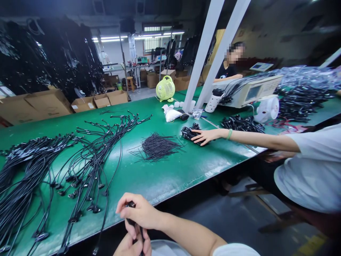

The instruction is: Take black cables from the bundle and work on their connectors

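Near the table's front edge, my right hand (142,212) is closed around a folded black cable (131,205). Just below it, my left hand (130,245) grips the lower part of the same cable, and its fingers are partly cut off by the bottom of the view. Loose black cables (99,160) with plugs on their ends lie spread on the green table to the left. A pile of thin black ties (158,146) lies beyond my hands.
A co-worker's hand (205,136) rests on coiled cables (189,131) at the right. A thick cable bundle (29,167) lies far left. Behind are a green fan (165,89), a spotted cup (214,101), a white fan (268,108), a boxy instrument (255,93) and white posts (204,53).
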Demonstrator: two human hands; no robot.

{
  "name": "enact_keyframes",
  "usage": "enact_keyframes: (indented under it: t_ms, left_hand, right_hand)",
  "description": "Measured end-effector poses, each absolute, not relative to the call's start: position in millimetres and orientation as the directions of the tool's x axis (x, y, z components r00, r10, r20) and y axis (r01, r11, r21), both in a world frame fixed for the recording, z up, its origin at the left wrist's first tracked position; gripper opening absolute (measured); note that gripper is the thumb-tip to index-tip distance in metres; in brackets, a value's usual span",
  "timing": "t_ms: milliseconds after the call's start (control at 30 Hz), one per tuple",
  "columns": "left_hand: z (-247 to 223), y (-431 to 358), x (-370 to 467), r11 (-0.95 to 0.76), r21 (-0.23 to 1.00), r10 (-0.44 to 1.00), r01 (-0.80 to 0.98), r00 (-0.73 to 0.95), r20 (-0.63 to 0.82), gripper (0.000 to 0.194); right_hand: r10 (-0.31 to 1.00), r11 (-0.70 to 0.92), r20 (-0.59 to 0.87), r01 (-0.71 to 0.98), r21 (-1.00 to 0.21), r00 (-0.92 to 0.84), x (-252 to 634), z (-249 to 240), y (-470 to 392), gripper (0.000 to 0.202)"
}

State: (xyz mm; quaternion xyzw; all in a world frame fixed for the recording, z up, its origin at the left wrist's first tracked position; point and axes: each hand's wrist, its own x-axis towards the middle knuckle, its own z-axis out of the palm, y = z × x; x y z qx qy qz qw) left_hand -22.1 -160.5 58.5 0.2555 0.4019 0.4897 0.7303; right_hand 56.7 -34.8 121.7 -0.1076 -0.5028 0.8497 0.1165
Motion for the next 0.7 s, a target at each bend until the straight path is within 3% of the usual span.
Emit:
enact_keyframes:
  t_ms: [67, 167, 300, 367, 433, 467, 533, 600, 633, 700]
  left_hand:
    - [59.0, -155.7, -26.4, 0.412, 0.765, 0.911, -0.495, 0.239, -0.335, 0.047]
    - [60.4, -148.8, -32.2, 0.445, 0.76, 0.893, -0.474, 0.302, -0.335, 0.051]
    - [64.5, -148.3, -31.1, 0.422, 0.741, 0.907, -0.523, 0.241, -0.346, 0.054]
    - [66.1, -151.1, -31.3, 0.402, 0.754, 0.914, -0.52, 0.171, -0.368, 0.055]
    - [65.9, -153.7, -35.9, 0.371, 0.851, 0.922, -0.372, 0.042, -0.384, 0.056]
    - [64.8, -154.5, -39.6, 0.366, 0.898, 0.922, -0.247, -0.034, -0.385, 0.058]
    - [61.6, -154.7, -47.4, 0.389, 0.921, 0.914, -0.005, -0.122, -0.387, 0.06]
    - [58.7, -153.6, -53.3, 0.429, 0.897, 0.903, 0.105, -0.083, -0.422, 0.064]
    - [58.2, -152.8, -55.2, 0.443, 0.887, 0.896, 0.129, -0.038, -0.442, 0.066]
    - [60.0, -151.3, -57.7, 0.413, 0.888, 0.905, 0.204, 0.02, -0.425, 0.064]
  right_hand:
    - [0.303, -0.495, -0.041, -0.12, -0.861, -0.952, 53.8, 122.9, -34.5, 0.044]
    - [0.37, -0.563, -0.003, -0.222, -0.796, -0.929, 47.5, 116.2, -34.3, 0.051]
    - [0.41, -0.546, 0.013, -0.257, -0.798, -0.912, 51.6, 108.7, -26.4, 0.047]
    - [0.428, -0.319, 0.123, -0.277, -0.906, -0.895, 62.5, 112.0, -17.6, 0.034]
    - [0.367, 0.203, 0.353, -0.296, -0.933, -0.861, 76.1, 117.9, -8.1, 0.023]
    - [0.255, 0.5, 0.466, -0.297, -0.814, -0.848, 82.5, 120.2, -4.4, 0.019]
    - [-0.038, 0.878, 0.527, -0.28, -0.388, -0.849, 92.6, 120.0, -1.3, 0.021]
    - [-0.185, 0.97, 0.399, -0.233, -0.074, -0.898, 98.4, 112.0, -3.8, 0.026]
    - [-0.181, 0.981, 0.318, -0.192, -0.004, -0.931, 100.2, 106.0, -6.2, 0.024]
    - [-0.15, 0.989, 0.172, -0.148, 0.022, -0.974, 102.6, 94.6, -10.7, 0.022]
